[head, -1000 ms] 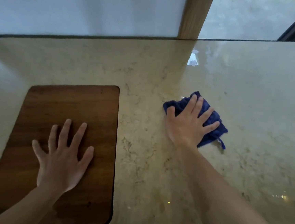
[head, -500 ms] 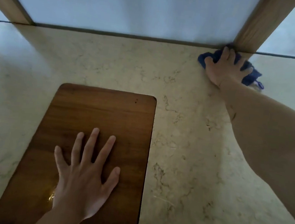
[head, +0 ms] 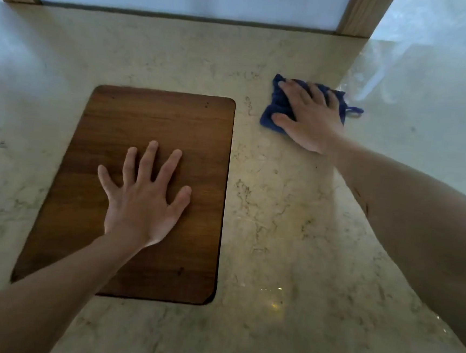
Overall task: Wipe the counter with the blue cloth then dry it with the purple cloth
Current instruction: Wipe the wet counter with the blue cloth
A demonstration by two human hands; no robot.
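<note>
A folded blue cloth lies flat on the beige marble counter, to the right of the wooden board. My right hand presses down on the cloth with its fingers spread toward the left, covering most of it; a small loop of the cloth sticks out at the right. My left hand rests flat, fingers apart, on the dark wooden cutting board. No purple cloth is in view.
The counter runs back to a white panel framed by wooden posts at left and right. The right part of the counter shines with reflected light. The board takes up the left-centre of the surface.
My right hand has drawn the blue cloth back from the rear edge by the wooden post toward me and to the left. My left hand stays flat on the board.
</note>
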